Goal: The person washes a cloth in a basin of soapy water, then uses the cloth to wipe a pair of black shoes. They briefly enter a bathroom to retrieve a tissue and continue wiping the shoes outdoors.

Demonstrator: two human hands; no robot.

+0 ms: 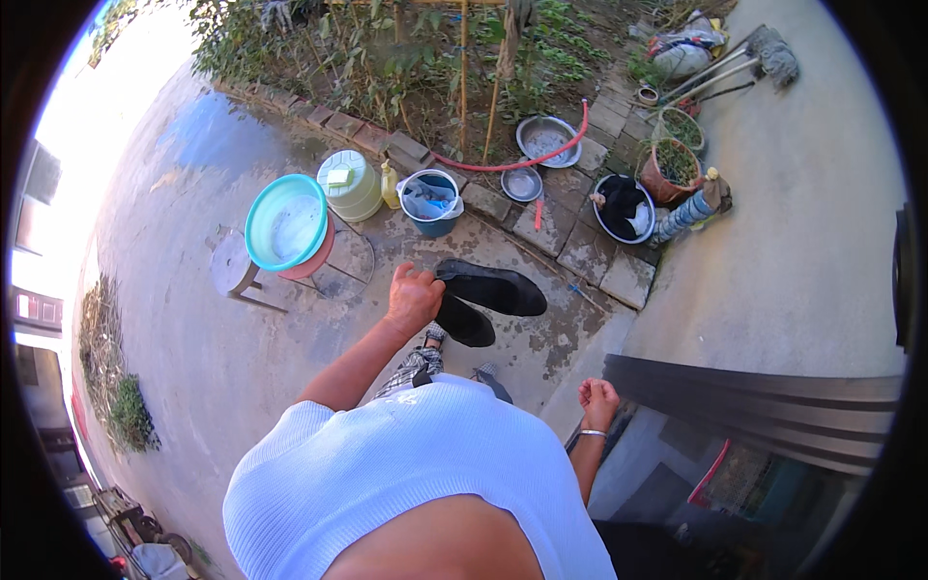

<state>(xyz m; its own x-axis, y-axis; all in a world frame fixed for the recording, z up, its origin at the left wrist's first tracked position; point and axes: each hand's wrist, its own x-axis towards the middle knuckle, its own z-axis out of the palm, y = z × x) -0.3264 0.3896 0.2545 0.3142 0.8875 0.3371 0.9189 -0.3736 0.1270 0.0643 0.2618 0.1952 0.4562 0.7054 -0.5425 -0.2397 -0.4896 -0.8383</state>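
Observation:
My left hand is closed around the heel ends of a pair of black shoes. Both shoes hang in front of me above the concrete, toes pointing right; one lies partly behind the other. Off to my right, my right hand is held low beside my body with its fingers curled in, and nothing shows in it. A bracelet circles that wrist. Beyond the shoes stands a dark blue bucket with a bag or cloth inside.
A turquoise basin of sudsy water rests on a stand at the left, beside a stool and a pale lidded tub. Metal basins, a red hose and a basin of dark clothes lie by the garden's brick edge.

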